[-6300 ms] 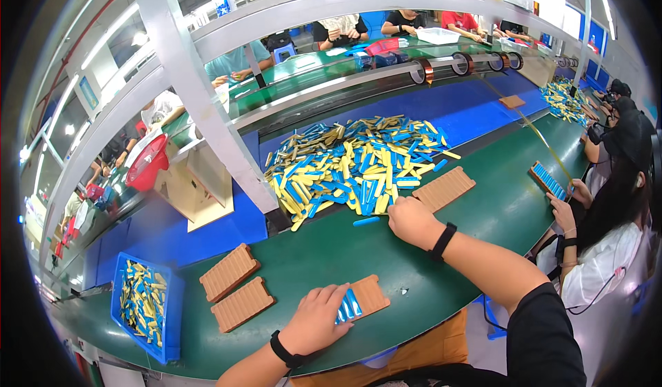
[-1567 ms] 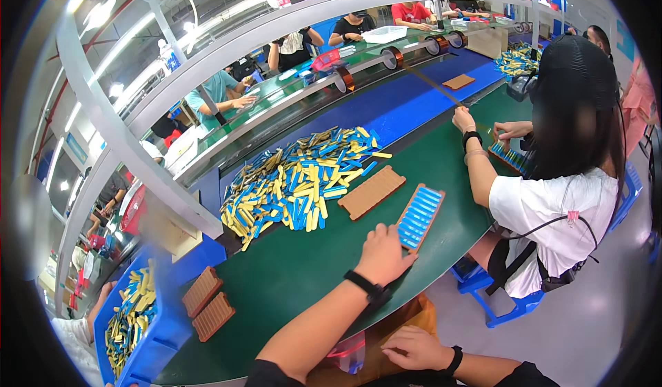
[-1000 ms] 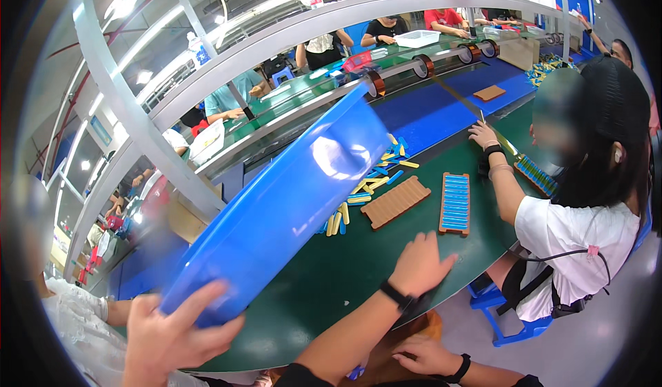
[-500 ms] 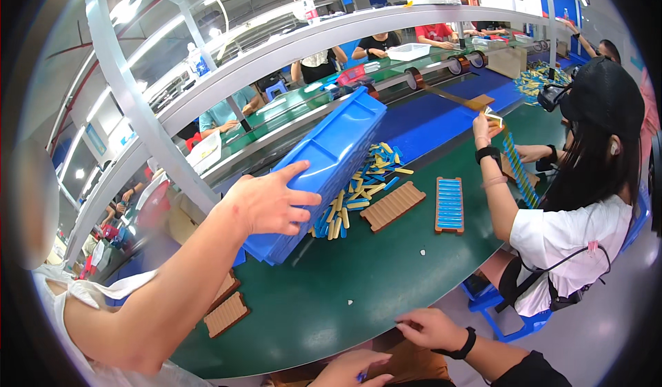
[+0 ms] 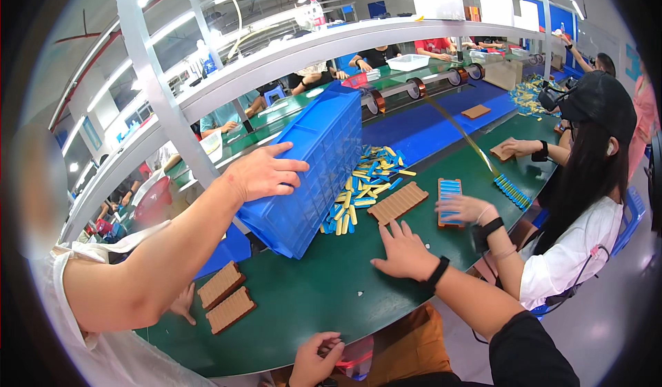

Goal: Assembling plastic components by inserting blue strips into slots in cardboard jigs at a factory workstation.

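Observation:
My right hand (image 5: 408, 254) reaches over the green tabletop, fingers spread. Its fingertips are at the near edge of a brown grooved tray (image 5: 398, 203); I cannot tell whether they touch. My left hand (image 5: 316, 359) is low by the table's front edge, loosely curled, with a gap between thumb and fingers and nothing visible in it. Beyond the brown tray lies a pile of small blue and yellow strip-shaped pieces (image 5: 358, 195). A co-worker's hand (image 5: 265, 173) rests on a large blue crate (image 5: 310, 145), tilted beside the pile.
Two brown grooved trays (image 5: 231, 310) lie at the left near the co-worker's other hand. To the right, another person's hand covers part of a tray with blue pieces (image 5: 449, 188). A tape strip (image 5: 458, 128) runs from a reel to a row of pieces. A metal shelf (image 5: 331, 42) spans overhead.
My right hand has moved forward from the table edge to the brown tray. The co-worker's blue crate has tipped more upright. The person at right has let go of the raised strip and reached to the blue-filled tray.

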The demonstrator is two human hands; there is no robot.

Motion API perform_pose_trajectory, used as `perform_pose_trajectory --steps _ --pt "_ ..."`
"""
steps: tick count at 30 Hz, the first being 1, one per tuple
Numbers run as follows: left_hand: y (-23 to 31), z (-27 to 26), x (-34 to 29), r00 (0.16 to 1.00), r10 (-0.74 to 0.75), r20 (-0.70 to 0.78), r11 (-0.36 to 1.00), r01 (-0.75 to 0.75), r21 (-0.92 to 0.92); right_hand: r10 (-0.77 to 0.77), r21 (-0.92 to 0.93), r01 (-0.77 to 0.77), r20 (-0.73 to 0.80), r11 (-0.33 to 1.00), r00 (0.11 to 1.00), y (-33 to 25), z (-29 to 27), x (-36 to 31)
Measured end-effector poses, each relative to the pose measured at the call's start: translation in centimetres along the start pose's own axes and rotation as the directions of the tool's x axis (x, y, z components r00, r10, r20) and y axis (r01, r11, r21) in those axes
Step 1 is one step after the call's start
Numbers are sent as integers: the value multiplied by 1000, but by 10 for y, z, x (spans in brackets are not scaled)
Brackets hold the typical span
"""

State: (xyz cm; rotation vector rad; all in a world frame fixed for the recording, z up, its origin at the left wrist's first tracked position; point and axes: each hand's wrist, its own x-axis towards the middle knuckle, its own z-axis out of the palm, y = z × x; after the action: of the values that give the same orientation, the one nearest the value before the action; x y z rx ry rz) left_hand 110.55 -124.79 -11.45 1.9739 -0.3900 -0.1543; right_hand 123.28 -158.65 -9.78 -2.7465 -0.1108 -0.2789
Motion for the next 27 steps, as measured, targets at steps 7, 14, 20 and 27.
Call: perform_pose_trajectory --steps 7,14,20,27 --pt "-26 -10 -1 999 -41 1 989 41 -144 193 -201 -165 124 966 973 3 37 51" --pt "-36 -17 0 998 60 26 981 -54 -189 94 -211 -70 107 975 990 1 29 47" --pt "-37 -21 2 998 64 20 976 -58 -210 -73 -155 86 87 984 993 -24 17 2" --pt "-46 -24 2 996 56 68 965 -37 -261 -357 137 337 169 932 919 -105 14 -63"
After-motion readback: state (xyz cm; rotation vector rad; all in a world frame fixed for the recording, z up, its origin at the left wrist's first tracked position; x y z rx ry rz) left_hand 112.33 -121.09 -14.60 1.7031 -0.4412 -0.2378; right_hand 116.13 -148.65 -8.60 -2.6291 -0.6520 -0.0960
